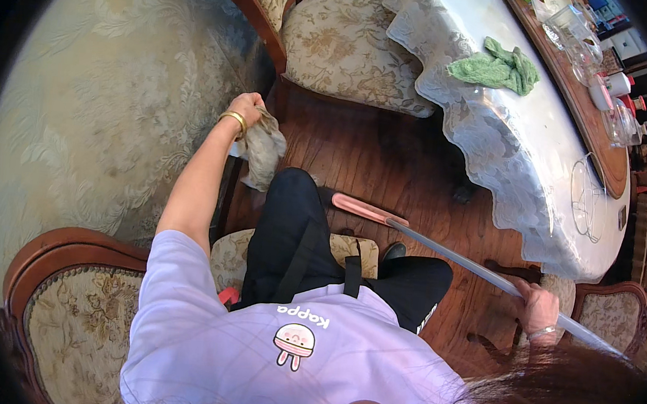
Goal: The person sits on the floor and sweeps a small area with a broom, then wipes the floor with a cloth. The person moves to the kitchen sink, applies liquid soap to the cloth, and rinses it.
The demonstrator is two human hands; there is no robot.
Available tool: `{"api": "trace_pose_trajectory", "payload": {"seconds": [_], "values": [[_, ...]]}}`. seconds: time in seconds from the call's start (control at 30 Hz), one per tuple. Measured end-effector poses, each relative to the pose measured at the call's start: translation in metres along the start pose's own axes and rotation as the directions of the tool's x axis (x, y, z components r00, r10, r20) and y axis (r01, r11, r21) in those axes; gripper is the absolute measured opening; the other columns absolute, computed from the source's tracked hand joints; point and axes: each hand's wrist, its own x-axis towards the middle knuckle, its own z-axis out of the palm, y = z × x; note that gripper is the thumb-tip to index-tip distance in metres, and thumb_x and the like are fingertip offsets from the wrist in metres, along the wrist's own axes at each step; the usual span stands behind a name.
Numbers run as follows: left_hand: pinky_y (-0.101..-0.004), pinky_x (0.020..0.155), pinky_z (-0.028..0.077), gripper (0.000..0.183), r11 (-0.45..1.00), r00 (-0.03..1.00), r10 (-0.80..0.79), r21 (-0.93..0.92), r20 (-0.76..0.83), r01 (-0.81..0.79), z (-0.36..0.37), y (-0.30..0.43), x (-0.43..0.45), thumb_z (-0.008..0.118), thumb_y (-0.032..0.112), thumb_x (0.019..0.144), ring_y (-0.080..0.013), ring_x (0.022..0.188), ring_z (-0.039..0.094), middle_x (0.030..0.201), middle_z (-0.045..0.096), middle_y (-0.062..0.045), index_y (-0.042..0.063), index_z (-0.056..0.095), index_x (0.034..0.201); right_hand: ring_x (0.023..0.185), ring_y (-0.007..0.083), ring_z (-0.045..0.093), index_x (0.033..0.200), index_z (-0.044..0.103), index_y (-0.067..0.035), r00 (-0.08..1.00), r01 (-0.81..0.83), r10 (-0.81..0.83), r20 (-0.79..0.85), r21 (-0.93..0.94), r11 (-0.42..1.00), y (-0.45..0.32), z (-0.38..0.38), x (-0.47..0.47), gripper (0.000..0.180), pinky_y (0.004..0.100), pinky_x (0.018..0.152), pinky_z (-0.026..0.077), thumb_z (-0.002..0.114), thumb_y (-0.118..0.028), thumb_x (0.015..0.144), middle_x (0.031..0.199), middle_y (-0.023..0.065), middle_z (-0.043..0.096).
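My left hand [246, 110] grips a crumpled, greyish cloth [265, 152] beside the patterned wall. The cloth hangs down just past my knee. In my right hand [537, 311] is the grey pole of a broom [450, 254]. The pole slants across to a pink head [360, 207] at the wooden floor, where its dark bristles partly show. A green cloth [496, 67] lies bunched on the lace-edged, covered table [551, 134], away from both hands.
An upholstered chair [353, 45] stands between wall and table. Another chair back [84, 314] rises at lower left; its floral seat [230, 258] is under me. The wooden turntable [582, 103] holds jars and glassware. A wire rack [586, 197] is near the table's rim.
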Motion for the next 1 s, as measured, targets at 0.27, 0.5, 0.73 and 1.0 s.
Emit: {"api": "trace_pose_trajectory", "payload": {"seconds": [0.27, 0.5, 0.73, 1.0], "values": [[-0.0458, 0.075, 0.047, 0.018, 0.945, 0.985, 0.024, 0.326, -0.168, 0.033, 0.003, 0.023, -0.012, 0.059, 0.022, 0.088, -0.0373, 0.088, 0.060, 0.092, 0.065, -0.018, 0.007, 0.054, 0.096, 0.082, 0.0319, 0.067, 0.104, 0.068, -0.006, 0.962, -0.244, 0.173, 0.209, 0.388, 0.889, 0.003, 0.030, 0.008, 0.033, 0.0380, 0.073, 0.052, 0.074, -0.023, 0.076, 0.091, 0.0190, 0.067], [-0.0479, 0.068, 0.047, 0.018, 0.891, 0.971, 0.206, 0.432, -0.119, -0.137, 0.006, 0.047, 0.010, 0.054, 0.028, 0.092, -0.0372, 0.083, 0.061, 0.086, 0.065, -0.015, 0.011, 0.052, 0.096, 0.053, 0.0067, 0.046, 0.102, 0.066, 0.000, 0.853, -0.507, 0.093, 0.514, 0.774, 0.378, 0.011, 0.089, -0.006, 0.022, 0.0240, 0.047, 0.038, 0.065, -0.016, 0.088, 0.063, -0.0009, 0.053], [-0.0487, 0.066, 0.047, 0.017, 0.780, 0.869, 0.480, 0.512, -0.121, -0.360, 0.036, 0.065, 0.035, 0.054, 0.029, 0.090, -0.0373, 0.082, 0.061, 0.088, 0.064, -0.012, 0.013, 0.050, 0.094, 0.040, 0.0088, 0.041, 0.104, 0.063, -0.006, 0.671, -0.739, -0.021, 0.741, 0.671, 0.067, -0.006, 0.108, -0.022, 0.026, 0.0241, 0.036, 0.030, 0.058, -0.029, 0.093, 0.059, 0.0006, 0.055], [-0.0479, 0.063, 0.049, 0.016, 0.758, 0.808, 0.558, 0.514, -0.190, -0.403, 0.056, 0.095, 0.036, 0.054, 0.028, 0.090, -0.0361, 0.077, 0.063, 0.084, 0.064, -0.011, 0.013, 0.050, 0.092, 0.039, 0.0086, 0.036, 0.115, 0.056, -0.004, 0.437, -0.898, -0.508, 0.742, 0.330, -0.290, -0.043, 0.115, -0.045, 0.034, 0.0220, 0.035, 0.029, 0.051, -0.031, 0.097, 0.061, 0.0046, 0.050]]}}
